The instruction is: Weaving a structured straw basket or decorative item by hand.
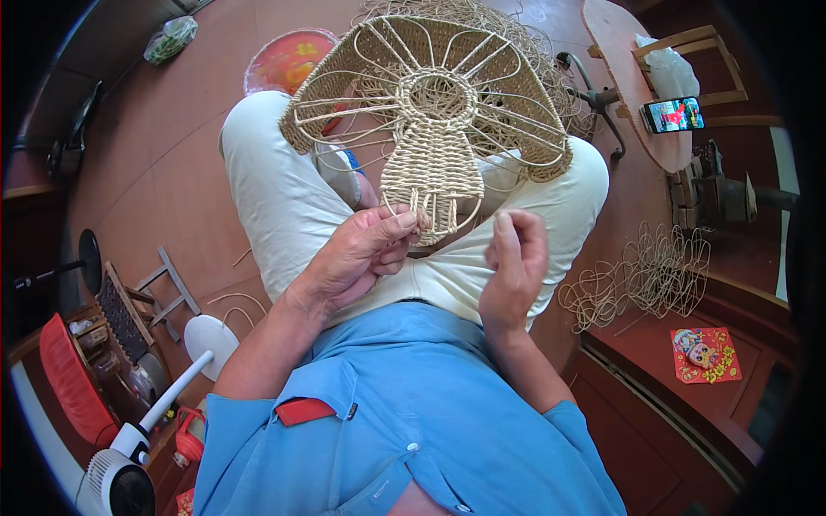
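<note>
A mushroom-shaped wicker piece (433, 168) of tan twisted cord lies across my lap. Its wide curved cap faces away from me, with looped spokes fanning out from a woven ring, and its narrow stem points toward me. At the stem's near end, my left hand (360, 254) is closed, thumb and fingers pinching the left part of the woven edge. My right hand (514, 268) is raised to the right of the stem, apart from it, with fingers curled and thumb pressed against them. Whatever it may hold is too small or hidden to make out.
Beyond the cap, a heap of loose cord (551, 82) covers the floor, beside a red patterned basin (284, 62). A phone (675, 114) stands at the wooden tabletop's (615, 43) edge. More cord (658, 275) lies right; a white fan (107, 486) stands lower left.
</note>
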Available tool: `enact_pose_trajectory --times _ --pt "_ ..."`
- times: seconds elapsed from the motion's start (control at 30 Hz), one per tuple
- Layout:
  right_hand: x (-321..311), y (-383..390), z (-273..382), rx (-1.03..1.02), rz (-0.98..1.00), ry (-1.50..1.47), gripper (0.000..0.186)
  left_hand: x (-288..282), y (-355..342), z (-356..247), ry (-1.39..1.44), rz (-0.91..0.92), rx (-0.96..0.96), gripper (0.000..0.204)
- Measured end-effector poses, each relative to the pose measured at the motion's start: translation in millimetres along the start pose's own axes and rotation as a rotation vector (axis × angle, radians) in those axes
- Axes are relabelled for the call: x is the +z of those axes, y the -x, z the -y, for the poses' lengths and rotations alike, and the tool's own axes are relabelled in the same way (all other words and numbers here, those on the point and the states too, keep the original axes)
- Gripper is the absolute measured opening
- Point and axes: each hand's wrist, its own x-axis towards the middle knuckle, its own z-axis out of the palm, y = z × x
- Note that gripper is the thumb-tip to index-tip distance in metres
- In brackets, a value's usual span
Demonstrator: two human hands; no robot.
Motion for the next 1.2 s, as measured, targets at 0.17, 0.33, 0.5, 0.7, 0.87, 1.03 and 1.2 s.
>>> enact_pose_trajectory --times 0.17,0.33,0.5,0.7,0.87,1.03,1.2 --pt "28.2 -2.3 30.0 -0.616 0.218 0.862 0.017 1.3 0.8 -2.8 -0.041 -0.006 -0.02 0.025" --pt "43.1 -7.4 20.0 -0.658 0.253 1.022 0.018 -4.4 -0.6 -1.2 -0.046 0.057 0.018 0.024" --pt "36.8 -1.1 30.1 -0.328 0.294 0.663 0.01 -2.3 1.0 -3.8 -0.086 -0.006 0.007 0.024" --pt "-2.4 31.4 16.7 -0.175 0.272 0.458 0.013 5.7 2.8 -8.5 -0.235 -0.117 0.045 0.027" --pt "-10.3 43.3 -0.7 0.225 0.28 0.198 0.016 5.6 4.4 -12.8 -0.217 -0.117 0.05 0.022" --pt "-10.5 15.9 -28.0 0.672 0.193 -0.171 0.016 7.2 4.5 -16.0 -0.248 -0.143 0.028 0.023" --pt "-5.9 -13.1 -54.9 0.653 0.188 -0.163 0.015 3.3 4.7 -13.2 -0.299 -0.169 -0.011 0.025"
